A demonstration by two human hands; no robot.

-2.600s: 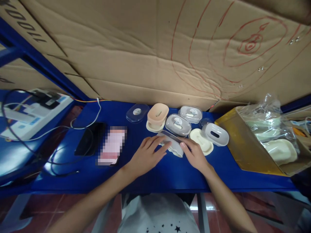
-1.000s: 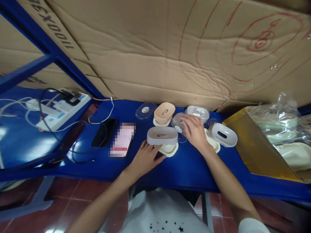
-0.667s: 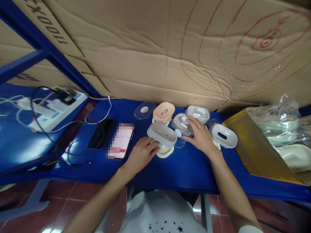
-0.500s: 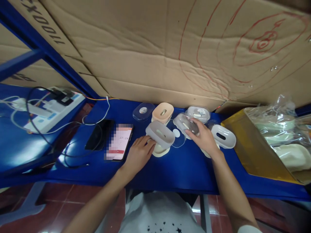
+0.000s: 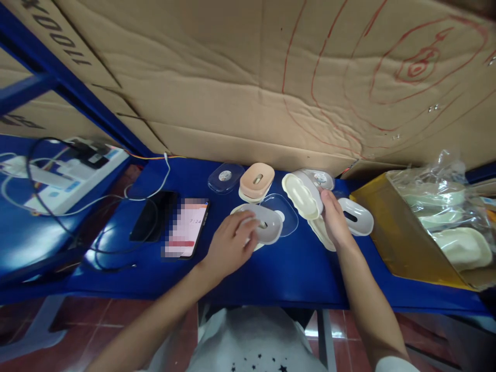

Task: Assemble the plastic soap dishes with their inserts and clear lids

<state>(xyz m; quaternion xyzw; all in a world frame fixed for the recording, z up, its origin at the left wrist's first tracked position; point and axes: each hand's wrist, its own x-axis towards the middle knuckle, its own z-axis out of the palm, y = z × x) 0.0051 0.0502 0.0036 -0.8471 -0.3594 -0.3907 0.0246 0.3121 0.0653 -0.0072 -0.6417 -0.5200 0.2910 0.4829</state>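
My right hand [image 5: 336, 219] grips a soap box [image 5: 304, 194], tilted so that its cream underside faces me. Below it, another cream base [image 5: 323, 235] lies partly covered. My left hand [image 5: 233, 236] is over a grey soap dish tray [image 5: 271, 222], its fingers apart and slightly blurred across the tray's left part. That tray sits over a cream base, mostly hidden beneath it. A clear lid [image 5: 289, 214] with a round white sticker lies just behind the grey tray.
A peach soap dish [image 5: 257, 178] and a clear lid [image 5: 220, 183] stand at the back. On the right are a white slotted tray [image 5: 356, 219] and a carton [image 5: 387, 232] of bagged cream and green parts. Phones [image 5: 191, 227], cables and a power strip [image 5: 77, 175] occupy the left.
The grey tray has come down and right over its cream base, and my left hand has shifted over it. My right hand has tipped the soap box so its underside shows.
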